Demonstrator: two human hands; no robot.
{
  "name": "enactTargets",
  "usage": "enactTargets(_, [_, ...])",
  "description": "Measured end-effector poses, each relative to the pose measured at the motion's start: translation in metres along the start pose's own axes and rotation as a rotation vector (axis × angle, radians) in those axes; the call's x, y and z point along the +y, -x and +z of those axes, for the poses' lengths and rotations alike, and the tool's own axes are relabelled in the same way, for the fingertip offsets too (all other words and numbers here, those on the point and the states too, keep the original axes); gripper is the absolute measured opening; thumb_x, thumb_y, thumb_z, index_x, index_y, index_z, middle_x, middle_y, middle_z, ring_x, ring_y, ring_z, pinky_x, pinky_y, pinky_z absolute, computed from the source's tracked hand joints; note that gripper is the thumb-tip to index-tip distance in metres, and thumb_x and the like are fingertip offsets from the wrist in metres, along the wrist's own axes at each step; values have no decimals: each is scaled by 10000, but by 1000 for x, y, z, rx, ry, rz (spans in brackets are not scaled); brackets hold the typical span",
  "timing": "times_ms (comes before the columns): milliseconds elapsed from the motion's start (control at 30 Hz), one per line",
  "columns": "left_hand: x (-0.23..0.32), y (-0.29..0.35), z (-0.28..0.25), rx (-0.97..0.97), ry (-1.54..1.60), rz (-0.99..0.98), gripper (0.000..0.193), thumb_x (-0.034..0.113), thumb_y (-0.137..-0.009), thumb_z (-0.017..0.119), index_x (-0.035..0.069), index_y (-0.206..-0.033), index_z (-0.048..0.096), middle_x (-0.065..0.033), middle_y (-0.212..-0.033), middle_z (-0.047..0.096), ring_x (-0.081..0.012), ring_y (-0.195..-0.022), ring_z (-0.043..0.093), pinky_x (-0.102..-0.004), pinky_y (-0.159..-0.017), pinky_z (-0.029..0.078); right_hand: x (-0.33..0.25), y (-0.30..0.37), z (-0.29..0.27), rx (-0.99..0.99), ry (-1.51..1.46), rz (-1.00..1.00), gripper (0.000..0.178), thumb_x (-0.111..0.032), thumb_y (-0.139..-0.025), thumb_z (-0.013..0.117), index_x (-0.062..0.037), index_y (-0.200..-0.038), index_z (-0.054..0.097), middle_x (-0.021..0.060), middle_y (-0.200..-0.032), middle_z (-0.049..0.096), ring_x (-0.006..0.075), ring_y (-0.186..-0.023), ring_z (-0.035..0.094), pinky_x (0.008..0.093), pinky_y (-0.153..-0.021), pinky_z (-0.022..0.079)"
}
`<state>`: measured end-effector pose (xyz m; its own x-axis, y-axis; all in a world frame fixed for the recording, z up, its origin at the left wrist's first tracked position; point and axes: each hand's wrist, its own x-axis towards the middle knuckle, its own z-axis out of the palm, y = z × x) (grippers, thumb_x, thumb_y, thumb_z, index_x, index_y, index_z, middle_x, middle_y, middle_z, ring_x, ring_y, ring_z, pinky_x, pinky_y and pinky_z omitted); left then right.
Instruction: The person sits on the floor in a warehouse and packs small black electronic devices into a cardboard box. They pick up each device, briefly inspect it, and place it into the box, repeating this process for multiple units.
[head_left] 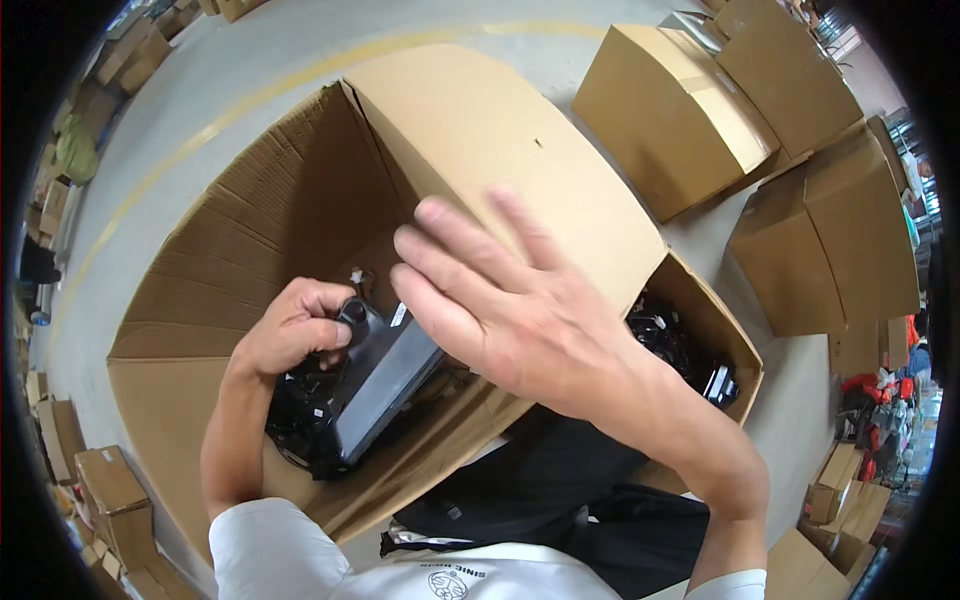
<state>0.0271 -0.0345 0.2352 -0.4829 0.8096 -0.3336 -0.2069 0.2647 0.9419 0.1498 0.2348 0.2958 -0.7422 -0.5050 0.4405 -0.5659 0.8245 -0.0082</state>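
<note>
In a large open cardboard box [200, 290] lies a long, dark grey and black plastic part [385, 395] with a flat, shiny face. My left hand [300, 330] is closed on its rounded upper end, with thumb and fingers at the edge. Held above the part's far right end, my right hand [500, 300] is open, fingers spread and slightly blurred, and hides some of it. Whether the right palm touches anything cannot be seen. Below the part are other black pieces [300, 425], partly in shadow. A small white connector [358, 275] shows just beyond my left hand.
A wide cardboard flap [480, 120] leans out at the far side. To the right, a second open carton [745, 350] contains black cables [660, 335]. Closed cartons [665, 120] stand farther right. Stacked boxes [110, 480] line the left, and a yellow line [240, 115] crosses the floor.
</note>
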Motion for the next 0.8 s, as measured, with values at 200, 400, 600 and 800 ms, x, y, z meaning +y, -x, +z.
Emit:
enactTargets(200, [-68, -48, -11, -11, 413, 128, 496, 500, -971, 646, 13, -876, 646, -89, -658, 632, -157, -535, 613, -280, -497, 489, -1, 30, -6, -155, -260, 97, 250, -111, -788, 660, -8, -1010, 610, 208, -1252, 658, 322, -1117, 670, 403, -964, 536])
enactTargets(400, [-306, -184, 12, 592, -792, -461, 423, 433, -1021, 576, 36, -1063, 716, -119, -963, 748, -266, -867, 716, -422, -797, 550, -11, 63, -19, 124, -488, 453, 395, -33, -797, 803, 16, -1151, 633, 180, -990, 720, 326, -759, 724, 334, -629, 579])
enactTargets(600, [-324, -155, -1, 605, -462, -461, 273, 291, -1026, 566, 41, -1055, 671, -96, -948, 724, -232, -806, 702, -353, -711, 548, -33, 80, -41, 188, -652, 724, 340, -90, -874, 767, 17, -1163, 621, 169, -885, 716, 274, -747, 732, 338, -674, 569])
enactTargets(800, [-84, -28, -43, 606, 207, 56, 147, 174, -1034, 556, 39, -1032, 616, -87, -927, 703, -192, -740, 691, -295, -633, 550, -49, 84, -58, 425, -698, 936, 295, -117, -945, 710, 27, -1172, 589, 161, -795, 687, 236, -702, 705, 334, -643, 543])
